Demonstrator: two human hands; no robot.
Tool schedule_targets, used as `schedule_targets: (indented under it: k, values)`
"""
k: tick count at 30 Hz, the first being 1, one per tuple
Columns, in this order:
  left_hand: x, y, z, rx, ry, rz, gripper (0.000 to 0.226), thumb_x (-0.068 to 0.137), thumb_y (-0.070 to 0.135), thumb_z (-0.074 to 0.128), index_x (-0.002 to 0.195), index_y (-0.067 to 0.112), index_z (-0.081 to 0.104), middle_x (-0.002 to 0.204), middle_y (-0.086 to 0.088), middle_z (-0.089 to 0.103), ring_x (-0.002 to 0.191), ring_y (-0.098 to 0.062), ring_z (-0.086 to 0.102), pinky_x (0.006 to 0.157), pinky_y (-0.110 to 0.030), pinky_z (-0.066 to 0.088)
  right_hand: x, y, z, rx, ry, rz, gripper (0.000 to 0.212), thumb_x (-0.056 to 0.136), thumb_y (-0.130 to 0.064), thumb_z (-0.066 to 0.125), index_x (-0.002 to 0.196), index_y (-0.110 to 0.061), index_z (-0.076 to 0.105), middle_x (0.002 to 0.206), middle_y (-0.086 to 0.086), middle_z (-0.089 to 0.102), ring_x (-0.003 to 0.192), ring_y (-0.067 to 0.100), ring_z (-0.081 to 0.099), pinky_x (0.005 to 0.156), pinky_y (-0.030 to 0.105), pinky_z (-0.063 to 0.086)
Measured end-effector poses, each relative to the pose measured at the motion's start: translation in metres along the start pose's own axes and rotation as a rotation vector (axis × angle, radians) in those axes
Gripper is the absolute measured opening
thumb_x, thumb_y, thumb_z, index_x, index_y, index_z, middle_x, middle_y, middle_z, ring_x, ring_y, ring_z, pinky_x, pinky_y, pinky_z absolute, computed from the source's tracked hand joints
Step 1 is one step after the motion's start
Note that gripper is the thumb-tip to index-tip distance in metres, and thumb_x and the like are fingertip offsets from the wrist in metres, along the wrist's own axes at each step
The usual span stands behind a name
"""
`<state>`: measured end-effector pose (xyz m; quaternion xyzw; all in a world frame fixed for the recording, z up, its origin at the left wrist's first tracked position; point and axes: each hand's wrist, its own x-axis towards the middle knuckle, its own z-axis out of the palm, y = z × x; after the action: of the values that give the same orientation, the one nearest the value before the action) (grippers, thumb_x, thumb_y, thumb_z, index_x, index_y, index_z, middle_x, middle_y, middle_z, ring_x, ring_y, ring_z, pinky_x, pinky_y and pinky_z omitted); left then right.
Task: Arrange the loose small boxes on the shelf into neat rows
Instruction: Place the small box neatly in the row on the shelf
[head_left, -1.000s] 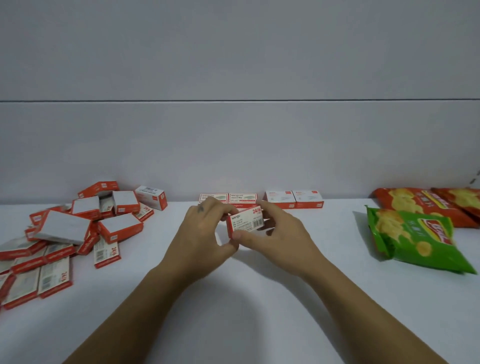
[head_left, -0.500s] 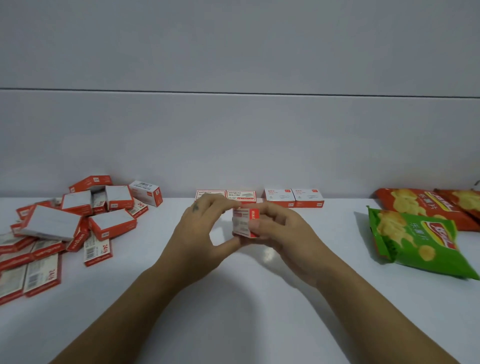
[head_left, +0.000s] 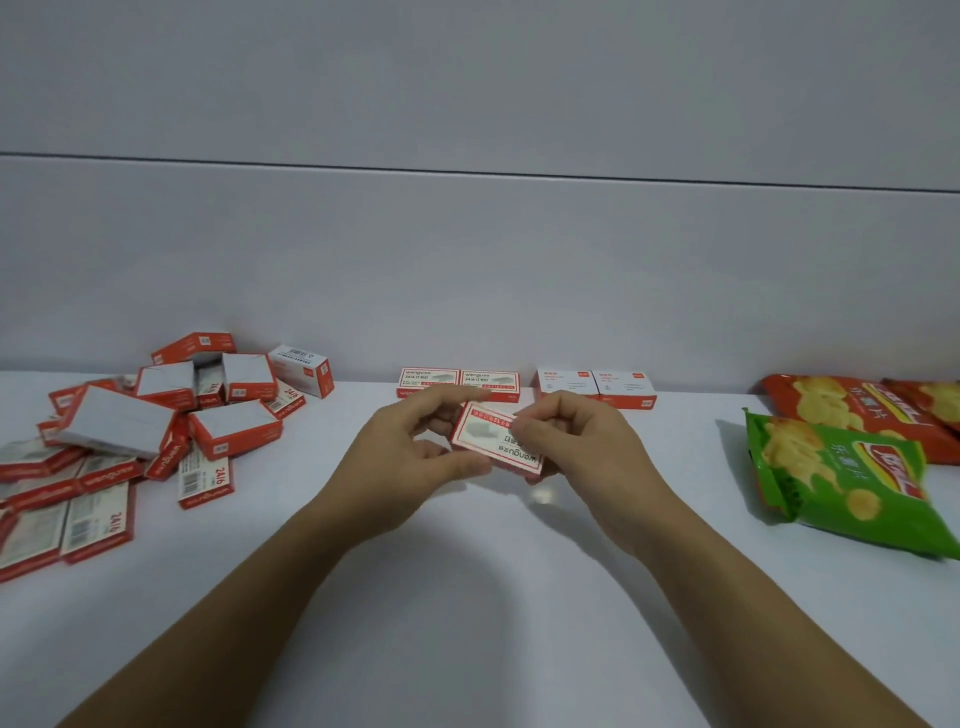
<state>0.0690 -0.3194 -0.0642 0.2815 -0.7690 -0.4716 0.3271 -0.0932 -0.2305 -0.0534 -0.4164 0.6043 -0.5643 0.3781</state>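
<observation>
A small red and white box (head_left: 488, 439) is held above the white shelf (head_left: 467, 597) at the centre, printed face towards me and upside down. My left hand (head_left: 415, 452) pinches its left end and my right hand (head_left: 576, 441) pinches its right side. Behind them a row of small boxes (head_left: 524, 384) lines the back wall: two flat red-framed ones, then two white-topped ones. A loose pile of the same boxes (head_left: 166, 426) lies at the left.
A green crisp bag (head_left: 841, 478) lies at the right, with an orange crisp bag (head_left: 852, 410) behind it and another at the frame's edge. The grey wall (head_left: 467, 260) closes the shelf at the back.
The held box has been turned in my hands from its barcode side, through its narrow end, to its printed face. My hands stayed at the shelf's centre.
</observation>
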Motion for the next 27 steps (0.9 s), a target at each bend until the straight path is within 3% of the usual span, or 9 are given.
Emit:
schedule_targets:
  k: [3, 5, 7, 9, 13, 17, 19, 23, 27]
  values:
    - [-0.001, 0.005, 0.0, -0.269, 0.018, -0.073, 0.043, 0.081, 0.003, 0.067, 0.118, 0.023, 0.056, 0.093, -0.009, 0.071, 0.086, -0.021, 0.069, 0.072, -0.032, 0.058, -0.002, -0.002, -0.004, 0.086, -0.217, 0.08, 0.027, 0.084, -0.001, 0.066, 0.11, -0.006, 0.059, 0.086, 0.015, 0.073, 0.076, 0.026, 0.066, 0.062, 0.03, 0.053]
    - [-0.001, 0.007, 0.0, -0.362, 0.018, -0.14, 0.027, 0.083, 0.008, 0.064, 0.108, 0.012, 0.055, 0.09, -0.015, 0.072, 0.084, -0.031, 0.069, 0.07, -0.035, 0.059, -0.005, -0.004, -0.003, 0.075, -0.307, 0.082, 0.042, 0.079, -0.003, 0.066, 0.119, -0.015, 0.06, 0.097, 0.017, 0.072, 0.085, 0.029, 0.067, 0.072, 0.035, 0.055]
    - [-0.001, 0.006, 0.0, -0.36, 0.015, -0.183, 0.023, 0.081, 0.02, 0.063, 0.098, 0.005, 0.055, 0.088, -0.015, 0.073, 0.081, -0.033, 0.069, 0.069, -0.035, 0.058, -0.004, -0.003, 0.0, 0.071, -0.248, 0.065, 0.04, 0.082, 0.0, 0.066, 0.118, -0.016, 0.061, 0.097, 0.017, 0.073, 0.087, 0.031, 0.068, 0.077, 0.04, 0.055]
    - [-0.002, 0.007, 0.001, -0.294, -0.008, -0.194, 0.034, 0.077, 0.031, 0.064, 0.1, 0.007, 0.056, 0.089, -0.01, 0.073, 0.08, -0.029, 0.069, 0.069, -0.037, 0.058, -0.002, -0.003, 0.001, 0.14, -0.122, 0.097, 0.036, 0.084, 0.002, 0.064, 0.117, -0.009, 0.056, 0.093, 0.016, 0.074, 0.083, 0.028, 0.07, 0.076, 0.038, 0.056]
    - [-0.002, 0.006, 0.005, -0.265, 0.041, -0.178, 0.025, 0.081, 0.011, 0.07, 0.104, 0.012, 0.059, 0.091, -0.009, 0.071, 0.079, -0.023, 0.069, 0.068, -0.034, 0.058, 0.0, 0.001, 0.0, 0.347, -0.036, 0.181, 0.034, 0.085, 0.003, 0.062, 0.117, 0.002, 0.051, 0.098, 0.016, 0.073, 0.087, 0.029, 0.071, 0.081, 0.038, 0.057]
    - [0.0, 0.004, 0.006, -0.273, 0.103, -0.237, 0.016, 0.088, 0.007, 0.063, 0.104, 0.011, 0.06, 0.091, -0.005, 0.073, 0.083, -0.021, 0.07, 0.073, -0.034, 0.059, 0.0, 0.005, 0.003, 0.33, -0.077, 0.181, 0.036, 0.083, -0.001, 0.067, 0.117, 0.001, 0.055, 0.103, 0.011, 0.073, 0.092, 0.026, 0.071, 0.078, 0.033, 0.055]
    - [0.001, 0.003, 0.004, -0.267, 0.112, -0.265, 0.015, 0.089, 0.008, 0.062, 0.103, 0.012, 0.062, 0.094, -0.005, 0.073, 0.084, -0.021, 0.071, 0.074, -0.037, 0.059, -0.001, 0.006, 0.008, 0.2, -0.04, 0.136, 0.041, 0.079, -0.005, 0.073, 0.117, -0.007, 0.056, 0.106, 0.005, 0.072, 0.09, 0.021, 0.071, 0.073, 0.028, 0.056]
    - [0.003, 0.002, -0.001, -0.195, 0.156, -0.298, 0.012, 0.09, 0.01, 0.062, 0.099, 0.016, 0.064, 0.087, 0.001, 0.074, 0.076, -0.018, 0.072, 0.064, -0.029, 0.058, -0.002, 0.016, 0.011, -0.498, 0.07, -0.245, 0.053, 0.073, -0.016, 0.08, 0.119, -0.031, 0.057, 0.113, -0.014, 0.057, 0.095, 0.005, 0.061, 0.076, 0.014, 0.052]
    - [0.004, 0.001, -0.004, -0.153, 0.188, -0.319, 0.011, 0.089, 0.012, 0.062, 0.098, 0.018, 0.064, 0.084, 0.005, 0.073, 0.072, -0.015, 0.072, 0.061, -0.025, 0.057, 0.001, 0.022, 0.011, -0.679, 0.02, -0.382, 0.052, 0.076, -0.018, 0.078, 0.124, -0.028, 0.061, 0.117, -0.01, 0.053, 0.101, 0.005, 0.056, 0.087, 0.015, 0.049]
